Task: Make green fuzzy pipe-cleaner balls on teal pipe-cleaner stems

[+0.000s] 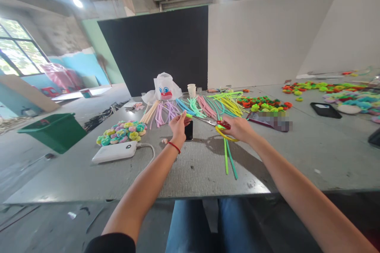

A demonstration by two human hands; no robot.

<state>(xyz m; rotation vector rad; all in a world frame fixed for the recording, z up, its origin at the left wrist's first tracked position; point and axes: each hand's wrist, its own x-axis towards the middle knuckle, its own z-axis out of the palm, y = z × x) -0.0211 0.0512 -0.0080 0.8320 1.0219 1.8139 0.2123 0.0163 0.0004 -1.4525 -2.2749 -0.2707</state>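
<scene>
My right hand (239, 127) is closed round the red handles of a pair of scissors (211, 122), whose blades point left. By the same hand, a yellow pipe cleaner (225, 136) curves below the handles; whether the fingers hold it too, I cannot tell. A green pipe cleaner (226, 158) and a teal pipe cleaner (232, 160) reach down from there towards the table's front. My left hand (178, 125) pinches a short bright green piece of pipe cleaner (189, 116) at the tips of the blades. A dark phone (189, 131) lies partly behind this hand.
Fanned pipe cleaners (204, 106) lie along the back of the table (184, 174). Pastel fuzzy pieces (122, 132) and a white power bank (115, 152) are on the left. Red and green pieces (264, 104) lie right. A green bin (53, 132) stands beyond the left edge.
</scene>
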